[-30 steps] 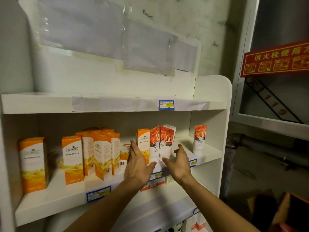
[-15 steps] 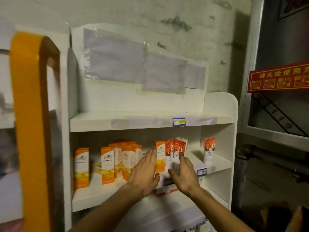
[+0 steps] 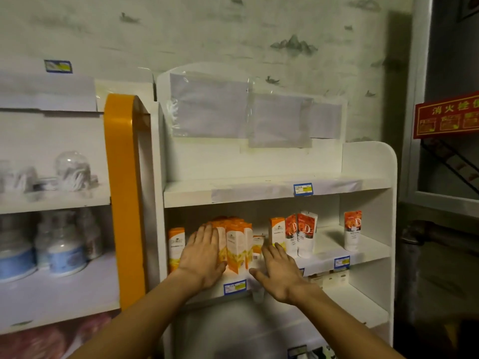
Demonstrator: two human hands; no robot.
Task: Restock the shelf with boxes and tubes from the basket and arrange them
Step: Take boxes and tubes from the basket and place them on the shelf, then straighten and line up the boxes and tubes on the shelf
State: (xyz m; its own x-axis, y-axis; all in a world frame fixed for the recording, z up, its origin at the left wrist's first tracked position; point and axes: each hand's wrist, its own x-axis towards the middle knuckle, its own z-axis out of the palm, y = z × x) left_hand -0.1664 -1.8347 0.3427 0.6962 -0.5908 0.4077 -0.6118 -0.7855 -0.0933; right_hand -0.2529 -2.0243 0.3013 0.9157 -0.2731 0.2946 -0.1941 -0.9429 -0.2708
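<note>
white shelving (image 3: 368, 250) against a mottled wall is carrying the stock. both hands have slid leftward from the orange-and-white tubes (image 3: 302, 233): the left hand (image 3: 204, 255), flat and open, is pressing the cluster of orange cardboard boxes (image 3: 237, 244), the right hand (image 3: 278, 273) spreading open beside it, likely squaring the row.

White shelf unit (image 3: 368, 161), frame centre. Middle shelf board (image 3: 363, 255) carries a cluster of orange boxes (image 3: 237, 244) at left, one orange box (image 3: 276, 230) beside two tubes (image 3: 302, 233) at centre, one tube (image 3: 352, 230) standing apart at right.
</note>
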